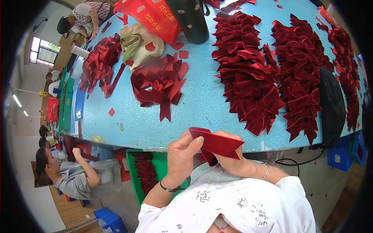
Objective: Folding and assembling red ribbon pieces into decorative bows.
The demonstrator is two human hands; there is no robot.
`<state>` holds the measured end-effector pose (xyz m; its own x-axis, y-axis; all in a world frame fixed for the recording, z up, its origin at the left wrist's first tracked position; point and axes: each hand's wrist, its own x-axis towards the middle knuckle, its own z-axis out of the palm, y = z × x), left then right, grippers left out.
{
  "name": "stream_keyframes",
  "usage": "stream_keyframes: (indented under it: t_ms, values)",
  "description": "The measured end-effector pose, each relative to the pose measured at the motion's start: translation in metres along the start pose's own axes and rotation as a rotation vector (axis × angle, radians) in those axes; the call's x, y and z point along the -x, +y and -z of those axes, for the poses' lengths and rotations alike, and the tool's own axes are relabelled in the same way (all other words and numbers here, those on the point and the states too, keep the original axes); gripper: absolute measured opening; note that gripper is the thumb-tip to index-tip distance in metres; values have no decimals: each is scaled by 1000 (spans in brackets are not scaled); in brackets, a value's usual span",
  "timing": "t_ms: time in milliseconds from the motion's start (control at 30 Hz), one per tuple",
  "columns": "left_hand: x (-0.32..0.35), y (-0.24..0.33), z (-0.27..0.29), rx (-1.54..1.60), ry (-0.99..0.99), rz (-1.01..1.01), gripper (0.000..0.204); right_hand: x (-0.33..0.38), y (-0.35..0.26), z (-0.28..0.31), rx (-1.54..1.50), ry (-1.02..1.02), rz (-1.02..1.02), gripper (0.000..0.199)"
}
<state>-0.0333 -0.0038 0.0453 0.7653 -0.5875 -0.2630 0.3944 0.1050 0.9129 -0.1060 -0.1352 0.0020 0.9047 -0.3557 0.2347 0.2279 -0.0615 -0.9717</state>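
Note:
A dark red velvet ribbon (222, 145) with a notched end is held folded in front of my chest, at the table's near edge. My left hand (182, 152) pinches its left side, thumb on top. My right hand (234, 163) grips it from behind and below; the ribbon hides most of those fingers. One tail of the ribbon hangs down between my hands. Beyond them lies a loose pile of cut red ribbons (159, 79). To the right, finished-looking red velvet bows (248, 77) are stacked in a long overlapping row, with a second row of bows (299, 77) beside it.
On the blue table (186, 112) stand a dark green tumbler (189, 21), a red bag (149, 17) and a cream cloth bag (142, 42). A black case (332, 106) lies at right. A green crate (136, 171) holding bows is below left. A co-worker in grey (85, 178) sits at left.

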Motion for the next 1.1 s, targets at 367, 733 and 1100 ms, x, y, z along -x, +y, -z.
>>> stream_keyframes:
  t_ms: [367,733,1100]
  values:
    - [-6,0,4,47,77,19,17,-6,4,-1,331,-171,320,12]
    - [-8,19,22,-52,-103,61,17,-24,-21,37,-429,187,-202,25]
    - [-5,18,17,-187,-225,178,22,-26,-26,37,-244,-334,-297,16]
